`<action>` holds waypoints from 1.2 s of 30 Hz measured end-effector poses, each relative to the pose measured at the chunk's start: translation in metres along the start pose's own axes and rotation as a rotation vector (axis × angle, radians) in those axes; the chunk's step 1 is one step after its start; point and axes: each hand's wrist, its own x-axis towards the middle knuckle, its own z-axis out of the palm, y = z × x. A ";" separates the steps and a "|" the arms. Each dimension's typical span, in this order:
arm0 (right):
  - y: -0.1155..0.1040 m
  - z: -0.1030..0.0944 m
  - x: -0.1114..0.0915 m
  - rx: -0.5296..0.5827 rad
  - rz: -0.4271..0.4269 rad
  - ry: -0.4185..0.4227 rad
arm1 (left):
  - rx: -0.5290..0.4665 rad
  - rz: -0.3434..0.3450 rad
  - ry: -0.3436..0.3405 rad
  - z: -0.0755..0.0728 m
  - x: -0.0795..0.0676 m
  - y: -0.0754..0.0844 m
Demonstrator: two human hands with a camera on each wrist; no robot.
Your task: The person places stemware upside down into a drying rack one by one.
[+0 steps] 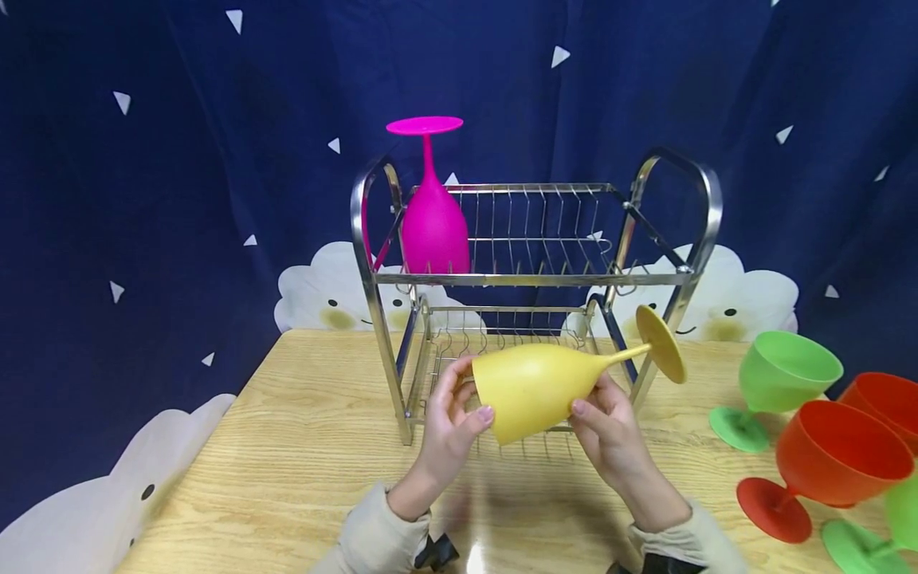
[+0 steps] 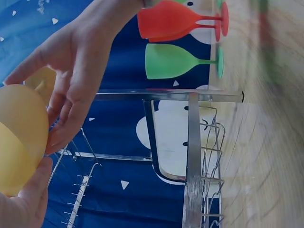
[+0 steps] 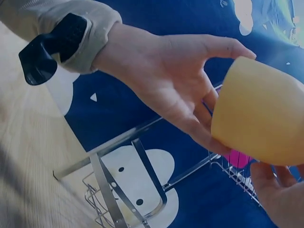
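Both hands hold a yellow plastic goblet (image 1: pixel 538 387) in front of the rack, tipped on its side with its foot up to the right. My left hand (image 1: pixel 453 422) grips the bowl at its rim, thumb on the near side and fingers behind. The right hand (image 1: pixel 610 430) pinches the bowl near the stem, its fingers partly hidden behind. A two-tier metal dish rack (image 1: pixel 531 281) stands just beyond. On its upper tier, at the left end, a magenta goblet (image 1: pixel 435 227) sits upside down.
To the right stand a green goblet (image 1: pixel 789 371), a red goblet (image 1: pixel 839 454), another red goblet (image 1: pixel 889 402) and a second green one (image 1: pixel 861 546) cut by the frame edge. The wooden table (image 1: pixel 272 462) ends at a dark blue curtain (image 1: pixel 179 199).
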 end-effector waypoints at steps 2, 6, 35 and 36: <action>0.001 0.003 0.000 -0.001 -0.010 0.009 | -0.005 0.006 -0.008 0.001 0.000 0.000; 0.001 0.007 0.001 -0.008 -0.029 0.037 | -0.037 0.006 -0.028 0.002 0.000 0.000; -0.016 0.006 -0.005 -0.278 -0.094 0.065 | 0.474 -0.039 0.132 -0.061 -0.005 0.021; -0.018 0.006 -0.005 -0.291 -0.096 0.060 | 0.481 -0.037 0.151 -0.065 -0.005 0.023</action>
